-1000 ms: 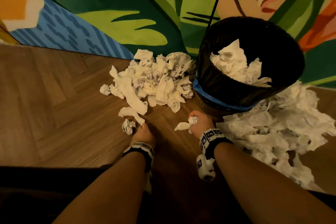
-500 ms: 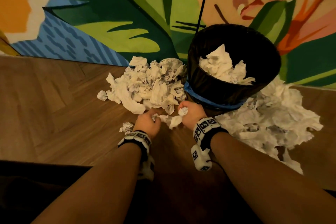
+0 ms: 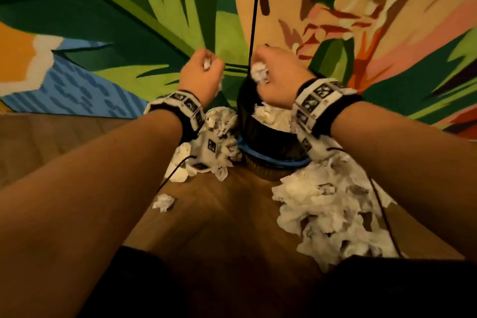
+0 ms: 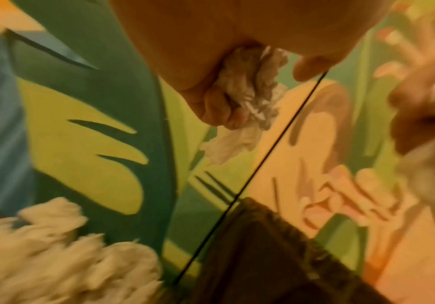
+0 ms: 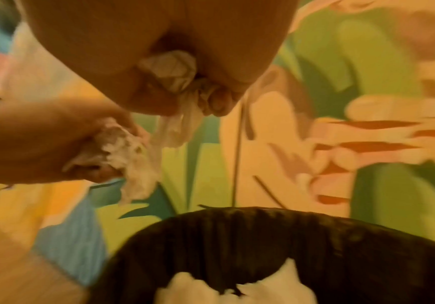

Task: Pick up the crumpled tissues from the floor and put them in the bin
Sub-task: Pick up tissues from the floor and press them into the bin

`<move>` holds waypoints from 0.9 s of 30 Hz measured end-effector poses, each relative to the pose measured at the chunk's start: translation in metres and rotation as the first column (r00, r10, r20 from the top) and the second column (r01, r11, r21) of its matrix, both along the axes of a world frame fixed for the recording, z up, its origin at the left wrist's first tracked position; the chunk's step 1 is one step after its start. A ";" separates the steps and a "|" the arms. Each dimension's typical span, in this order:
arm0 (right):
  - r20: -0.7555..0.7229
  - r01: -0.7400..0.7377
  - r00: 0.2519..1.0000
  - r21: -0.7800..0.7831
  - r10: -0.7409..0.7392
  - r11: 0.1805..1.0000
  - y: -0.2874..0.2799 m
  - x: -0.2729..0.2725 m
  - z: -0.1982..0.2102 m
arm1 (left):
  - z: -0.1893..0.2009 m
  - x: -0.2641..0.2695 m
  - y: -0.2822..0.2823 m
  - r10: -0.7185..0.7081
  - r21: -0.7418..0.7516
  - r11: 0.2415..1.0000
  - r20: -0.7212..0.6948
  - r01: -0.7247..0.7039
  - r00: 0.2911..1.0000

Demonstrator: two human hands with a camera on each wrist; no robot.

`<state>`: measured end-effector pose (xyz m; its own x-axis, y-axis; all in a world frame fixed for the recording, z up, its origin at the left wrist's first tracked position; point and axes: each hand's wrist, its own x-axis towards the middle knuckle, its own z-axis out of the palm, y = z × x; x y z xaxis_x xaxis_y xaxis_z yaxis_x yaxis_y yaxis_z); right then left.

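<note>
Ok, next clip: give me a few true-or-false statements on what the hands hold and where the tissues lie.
1. The left hand grips a crumpled tissue. True.
2. The right hand is empty. False: it grips its own tissue.
3. The bin holds no tissues. False: white tissues lie inside.
4. A tissue pile lies on the floor at the right of the bin. True.
5. Both hands rest on the floor. False: they are raised near the bin.

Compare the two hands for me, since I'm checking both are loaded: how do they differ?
The right hand is raised over the bin; the left hand is beside it, over the floor pile. The right hand's tissue shows more than the left hand's tissue. Both grip crumpled tissue.
</note>
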<state>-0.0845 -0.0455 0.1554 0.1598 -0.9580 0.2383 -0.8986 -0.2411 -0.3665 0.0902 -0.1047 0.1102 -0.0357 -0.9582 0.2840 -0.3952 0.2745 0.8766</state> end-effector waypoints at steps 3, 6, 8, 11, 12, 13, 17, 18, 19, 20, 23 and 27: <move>0.190 0.244 0.951 0.014 -0.242 0.970 0.005 -0.048 -0.007 | 0.020 -0.033 0.007 -0.128 0.031 0.991 -0.070 0.130 0.989; 0.319 0.394 0.855 0.113 -0.409 0.912 0.009 -0.073 -0.032 | 0.021 -0.065 0.020 -0.255 0.128 0.959 -0.004 0.254 0.967; 0.307 0.448 0.824 0.161 -0.476 0.879 0.010 -0.079 -0.047 | 0.014 -0.080 0.025 -0.341 0.165 0.934 0.140 0.318 0.930; 0.191 0.450 0.850 0.220 -0.491 0.866 0.011 -0.081 -0.060 | 0.003 -0.091 0.024 -0.442 0.189 0.897 0.399 0.399 0.804; 0.140 0.445 0.865 0.232 -0.482 0.865 0.011 -0.081 -0.063 | -0.002 -0.092 0.023 -0.443 0.204 0.894 0.527 0.398 0.726; 0.100 0.441 0.875 0.236 -0.474 0.866 0.011 -0.081 -0.063 | -0.006 -0.092 0.022 -0.419 0.211 0.902 0.642 0.377 0.642; 0.076 0.439 0.886 0.179 -0.457 0.880 0.008 -0.076 -0.054 | -0.008 -0.075 0.011 -0.320 0.123 0.940 0.646 0.320 0.693; 0.097 0.434 0.889 0.139 -0.448 0.890 0.006 -0.072 -0.050 | -0.007 -0.066 0.006 -0.286 0.081 0.951 0.601 0.299 0.747; 0.123 0.420 0.895 0.096 -0.429 0.903 0.005 -0.067 -0.046 | -0.006 -0.055 0.000 -0.248 0.040 0.961 0.565 0.274 0.787; 0.148 0.393 0.906 0.059 -0.397 0.918 0.002 -0.059 -0.041 | -0.006 -0.042 -0.006 -0.208 0.009 0.971 0.540 0.241 0.816; 0.194 0.274 0.946 -0.044 -0.261 0.961 -0.004 -0.027 -0.031 | -0.015 0.003 -0.018 -0.087 -0.023 0.993 0.486 0.113 0.870; 0.197 0.082 0.979 -0.140 -0.053 0.987 -0.013 0.033 -0.030 | -0.049 0.065 -0.019 -0.001 0.136 0.989 0.379 -0.055 0.925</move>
<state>-0.0513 -0.0583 0.1251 0.0337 -0.9173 0.3968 -0.8309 -0.2463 -0.4989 0.1551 -0.1234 0.0616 -0.0870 -0.9895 0.1156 -0.7098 0.1430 0.6897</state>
